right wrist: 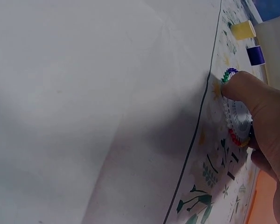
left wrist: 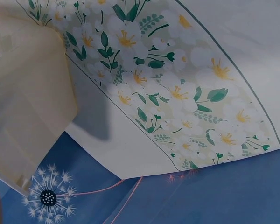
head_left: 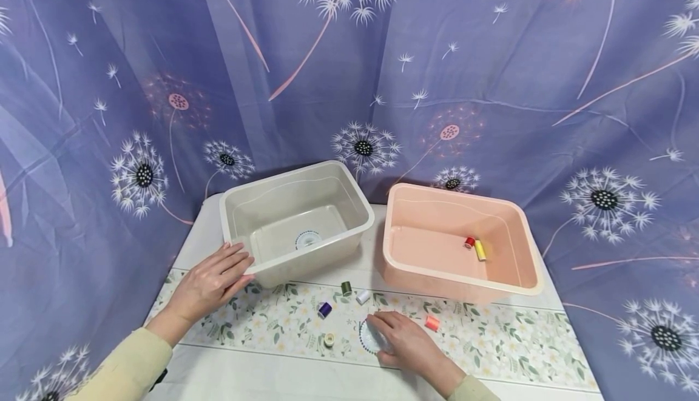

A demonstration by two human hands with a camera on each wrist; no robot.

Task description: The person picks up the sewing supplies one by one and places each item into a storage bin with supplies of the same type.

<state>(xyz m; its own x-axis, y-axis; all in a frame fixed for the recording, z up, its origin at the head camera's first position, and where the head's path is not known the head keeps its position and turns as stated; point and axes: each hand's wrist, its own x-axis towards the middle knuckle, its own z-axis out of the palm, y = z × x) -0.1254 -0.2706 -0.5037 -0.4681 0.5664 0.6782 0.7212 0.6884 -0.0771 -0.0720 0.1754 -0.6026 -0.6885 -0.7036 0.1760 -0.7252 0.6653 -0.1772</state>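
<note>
My right hand holds a round pin wheel by its edge on the floral strip of the cloth. Beads of several colours ring the clear wheel in the right wrist view, where my thumb lies over its rim; the other fingertips are mostly hidden. My left hand grips the near left corner of the grey bin, fingers over the rim and thumb outside. Inside that bin lies another pin wheel. The left wrist view shows mainly cloth and the bin's wall.
Thread spools lie between the hands: green, white, purple and cream-yellow. An orange spool is right of my right hand. The pink bin holds a red spool and a yellow spool. A patterned curtain hangs behind.
</note>
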